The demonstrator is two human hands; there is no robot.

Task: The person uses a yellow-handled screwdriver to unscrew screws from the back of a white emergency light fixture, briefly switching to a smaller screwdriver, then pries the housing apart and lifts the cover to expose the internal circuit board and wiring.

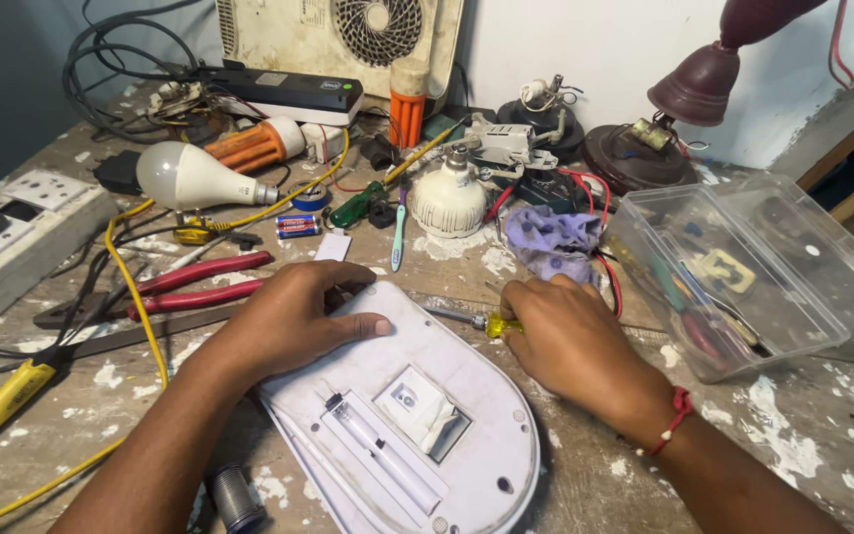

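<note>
A white oval device base (417,425) lies face down on the worn wooden bench, its underside showing long slots and a small open square compartment. My left hand (294,316) presses flat on its upper left edge, fingers spread. My right hand (570,341) grips a small screwdriver with a yellow handle (496,324); its thin metal shaft points left and lies at the base's top edge. A red thread band circles my right wrist.
Red-handled pliers (200,282) lie left of the base. A white bulb (195,178), a bulb housing (450,198), a purple cloth (551,242), yellow wires and batteries crowd the back. A clear plastic box (743,267) of parts stands right; a socket board (12,232) left.
</note>
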